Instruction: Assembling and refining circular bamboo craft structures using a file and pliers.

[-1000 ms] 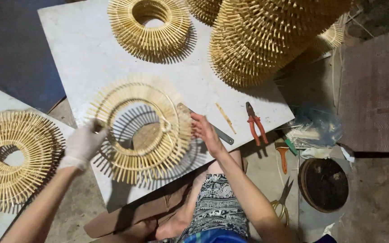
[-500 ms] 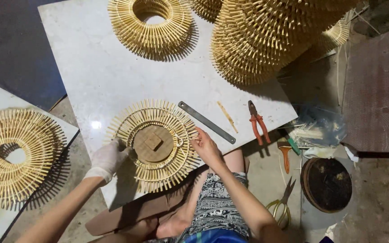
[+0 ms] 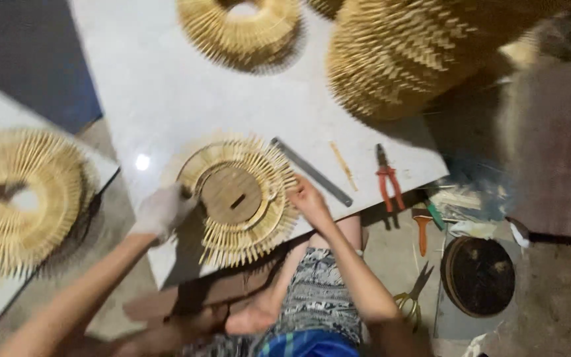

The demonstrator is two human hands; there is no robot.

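Observation:
A round ring of bamboo sticks (image 3: 246, 235) lies flat on the white board (image 3: 166, 99), over a round wooden disc (image 3: 230, 195) at its centre. My left hand (image 3: 161, 211), in a white glove, grips the ring's left edge. On the ring's right edge rests my bare right hand (image 3: 305, 198), fingers on the sticks. The frame is blurred.
A metal ruler (image 3: 312, 172), a thin bamboo stick (image 3: 343, 165) and red pliers (image 3: 388, 178) lie right of the ring. More stick rings (image 3: 239, 30) (image 3: 24, 198) and a tall stack (image 3: 404, 53) surround it. Scissors (image 3: 412, 297), an orange-handled tool (image 3: 423, 228) and a dark round bowl (image 3: 478, 274) are on the floor.
The ring, held tilted up a second ago, has come down flat over the wooden disc. Both hands stay on its edges. The view has shifted and blurred.

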